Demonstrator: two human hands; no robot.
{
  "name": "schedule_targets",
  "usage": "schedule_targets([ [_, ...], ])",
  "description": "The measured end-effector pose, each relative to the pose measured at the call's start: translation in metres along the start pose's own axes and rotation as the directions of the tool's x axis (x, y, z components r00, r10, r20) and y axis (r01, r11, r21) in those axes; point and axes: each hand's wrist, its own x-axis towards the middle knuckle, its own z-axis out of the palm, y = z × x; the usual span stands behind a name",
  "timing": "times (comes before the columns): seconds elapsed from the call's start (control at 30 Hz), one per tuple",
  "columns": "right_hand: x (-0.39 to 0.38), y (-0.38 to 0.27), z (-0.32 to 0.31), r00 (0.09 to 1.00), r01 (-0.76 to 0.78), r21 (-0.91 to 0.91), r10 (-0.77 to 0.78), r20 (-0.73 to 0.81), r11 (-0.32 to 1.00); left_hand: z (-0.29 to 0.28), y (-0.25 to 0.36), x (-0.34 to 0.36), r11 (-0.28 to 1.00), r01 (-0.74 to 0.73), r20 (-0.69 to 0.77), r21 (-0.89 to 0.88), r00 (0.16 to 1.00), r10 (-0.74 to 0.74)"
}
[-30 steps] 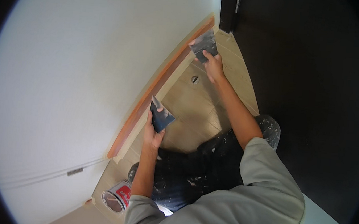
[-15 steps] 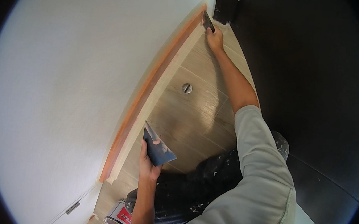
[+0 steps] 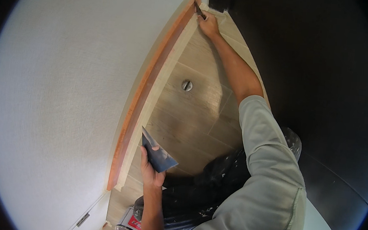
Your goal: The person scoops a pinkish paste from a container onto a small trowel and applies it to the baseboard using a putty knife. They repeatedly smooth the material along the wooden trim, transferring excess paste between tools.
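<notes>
My left hand (image 3: 152, 175) is closed around a wide putty knife (image 3: 157, 152). Its broad metal blade faces up and carries a small light smear. It is held over the floor beside the near part of an orange-brown baseboard (image 3: 145, 79). At the far end, my outstretched right hand (image 3: 209, 26) grips a smaller putty knife (image 3: 199, 10). That blade is seen nearly edge-on, its tip at the baseboard close to the corner; whether it presses on the wood I cannot tell. Pale masking tape (image 3: 162, 83) runs along the baseboard's foot.
A white wall (image 3: 65, 84) rises on the left, a dark door-like panel (image 3: 325, 83) on the right. A round metal floor fitting (image 3: 187, 85) is set in the wood-look floor (image 3: 184, 115). A bucket with a red label (image 3: 128, 225) stands by my paint-spotted knee.
My view has shifted a little. The right hand's knife has turned so its blade shows narrower, still near the corner. My left hand keeps the wide knife in about the same place.
</notes>
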Motion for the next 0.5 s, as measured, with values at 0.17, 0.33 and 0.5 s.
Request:
schedule_targets([
  [0.17, -0.020, 0.010, 0.014, 1.000, 0.028, 0.039, -0.029, 0.001, 0.999, 0.006, 0.001, -0.002, 0.998, -0.014, 0.020, 0.068, 1.000, 0.012],
  [0.33, -0.061, -0.007, 0.029, 0.998, 0.048, 0.058, -0.050, 0.041, 0.997, 0.004, 0.001, -0.003, 1.000, -0.024, 0.015, -0.008, 1.000, 0.024],
  [0.5, -0.092, -0.002, 0.048, 0.999, 0.027, 0.099, -0.031, 0.041, 0.995, 0.011, 0.001, -0.004, 0.998, -0.043, 0.073, 0.035, 0.996, 0.040],
])
